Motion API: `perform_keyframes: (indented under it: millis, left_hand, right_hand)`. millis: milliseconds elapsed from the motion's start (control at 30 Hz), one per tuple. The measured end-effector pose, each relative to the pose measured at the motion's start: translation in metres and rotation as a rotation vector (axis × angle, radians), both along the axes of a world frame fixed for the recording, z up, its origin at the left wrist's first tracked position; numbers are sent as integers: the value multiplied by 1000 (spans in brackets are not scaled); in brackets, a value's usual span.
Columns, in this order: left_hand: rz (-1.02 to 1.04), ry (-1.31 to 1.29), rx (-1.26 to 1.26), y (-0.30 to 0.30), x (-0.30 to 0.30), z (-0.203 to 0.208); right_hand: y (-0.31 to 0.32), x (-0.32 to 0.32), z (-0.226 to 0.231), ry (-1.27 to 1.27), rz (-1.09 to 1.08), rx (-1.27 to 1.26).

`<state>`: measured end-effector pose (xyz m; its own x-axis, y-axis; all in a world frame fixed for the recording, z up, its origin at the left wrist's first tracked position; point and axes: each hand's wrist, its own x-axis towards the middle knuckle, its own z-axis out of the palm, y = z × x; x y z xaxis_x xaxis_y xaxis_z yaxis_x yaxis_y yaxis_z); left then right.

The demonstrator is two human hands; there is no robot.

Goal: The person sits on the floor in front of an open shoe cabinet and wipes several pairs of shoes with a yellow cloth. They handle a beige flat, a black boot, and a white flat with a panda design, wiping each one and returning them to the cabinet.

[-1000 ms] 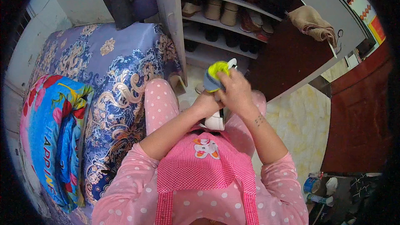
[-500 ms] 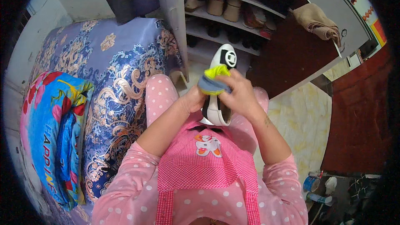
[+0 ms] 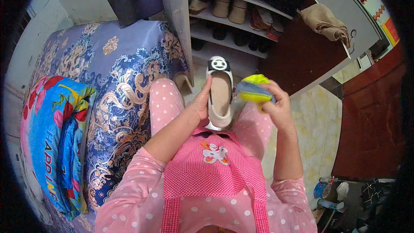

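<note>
A white flat shoe with a black toe patch and a round white ornament is held above my lap, toe pointing away and its beige insole facing up. My left hand grips it along the left side, the thumb up near the opening. Off to the right of the shoe, my right hand is closed round a yellow-green and grey-blue cleaning cloth. The cloth is apart from the shoe and slightly blurred.
Ahead, an open cabinet's shelves hold several pairs of shoes. Its brown door stands open at the right, a tan towel over its top. A patterned bed with a folded bright quilt is on the left.
My right hand has moved the cloth off the shoe to the right. The shoe has turned so its opening faces up, and it sits a little nearer to me.
</note>
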<state>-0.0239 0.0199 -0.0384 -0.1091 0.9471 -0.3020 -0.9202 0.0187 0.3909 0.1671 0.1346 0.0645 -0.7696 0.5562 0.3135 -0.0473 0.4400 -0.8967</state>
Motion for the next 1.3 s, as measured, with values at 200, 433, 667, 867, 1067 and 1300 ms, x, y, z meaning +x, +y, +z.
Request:
perform_keyframes:
  millis: [200, 433, 667, 867, 1067, 1300]
  left_hand:
    - [-13, 24, 64, -2, -5, 2]
    - [-27, 88, 16, -8, 3, 11]
    - [59, 195, -109, -1, 3, 14]
    - [137, 470, -105, -1, 4, 23]
    - [162, 610, -157, -2, 10, 33]
    - [155, 537, -219, 6, 4, 16]
  right_hand:
    - [-5, -13, -88, -175, -207, 56]
    - [-39, -29, -69, -449, -41, 385]
    - [-32, -29, -48, -209, -223, 484]
    - [-38, -34, -12, -280, -269, 343]
    - [-30, -47, -14, -406, -271, 603]
    - [-20, -44, -26, -351, -160, 503]
